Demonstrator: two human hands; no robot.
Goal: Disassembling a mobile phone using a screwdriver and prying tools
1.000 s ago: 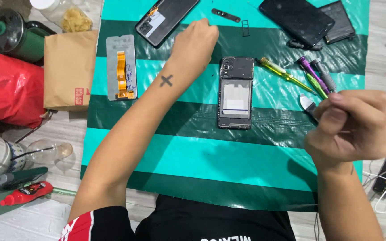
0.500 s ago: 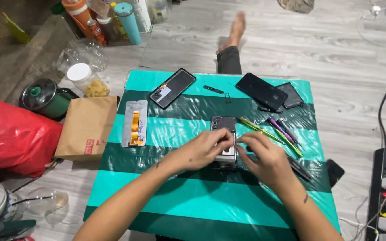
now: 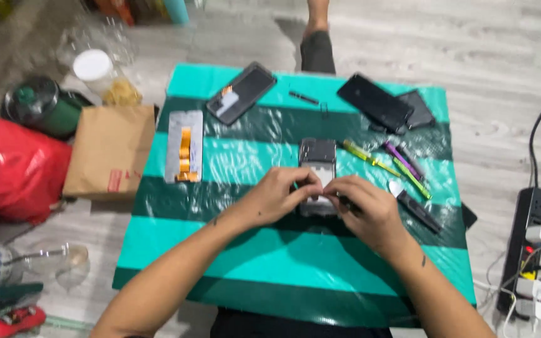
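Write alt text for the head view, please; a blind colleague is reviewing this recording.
Both bare hands, left hand and right hand, meet over an opened phone on a teal-and-green striped mat. Around it lie a screen panel, two dark phones, coloured hand tools and a brown paper bag.

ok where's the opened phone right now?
Head view: the opened phone lies mid-mat, its near end under both hands, left hand and right hand, with the screwdrivers just to its right.
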